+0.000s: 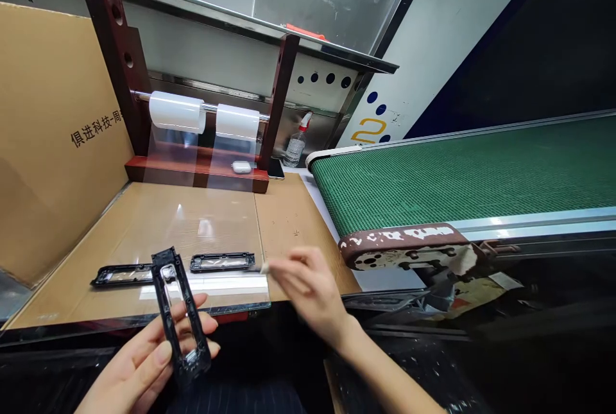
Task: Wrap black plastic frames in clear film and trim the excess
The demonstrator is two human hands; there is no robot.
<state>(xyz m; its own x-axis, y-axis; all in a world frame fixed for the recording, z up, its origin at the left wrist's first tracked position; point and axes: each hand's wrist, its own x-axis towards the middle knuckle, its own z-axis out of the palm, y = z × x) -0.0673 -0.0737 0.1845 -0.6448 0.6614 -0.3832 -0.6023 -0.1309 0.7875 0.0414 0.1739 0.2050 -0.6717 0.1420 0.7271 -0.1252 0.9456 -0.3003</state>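
My left hand (149, 353) holds a long black plastic frame (179, 311) upright near the table's front edge, fingers wrapped around its lower part. My right hand (310, 289) is blurred, hovering at the front right of the table. It pinches a small pale tab (264, 267) at the end of clear film. Two more black frames, one at the left (121, 275) and one at the right (222, 262), lie flat under the clear film (206, 221) on the table.
Two rolls of clear film (177, 111) hang on a rod in a dark red stand. A large cardboard sheet (48, 138) stands at the left. A green conveyor belt (457, 173) runs along the right. A spray bottle (294, 144) and a white earbud case (241, 167) sit at the back.
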